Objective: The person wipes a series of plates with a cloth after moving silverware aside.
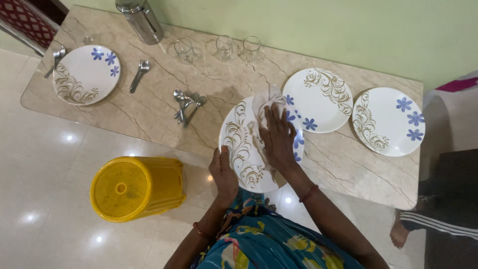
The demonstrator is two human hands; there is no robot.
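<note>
With the left hand (225, 174) gripping the near rim of the round white floral plate (239, 144), the flattened right hand (279, 142) should press its crumpled white cloth (264, 104) in steady circles across that plate.

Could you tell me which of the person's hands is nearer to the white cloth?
Right. The right hand presses on the cloth; the left hand holds the plate at its near rim.

A round yellow plastic stool (132, 188) stands left of the hands. Three clear glasses (225, 48) stand beyond them.
</note>
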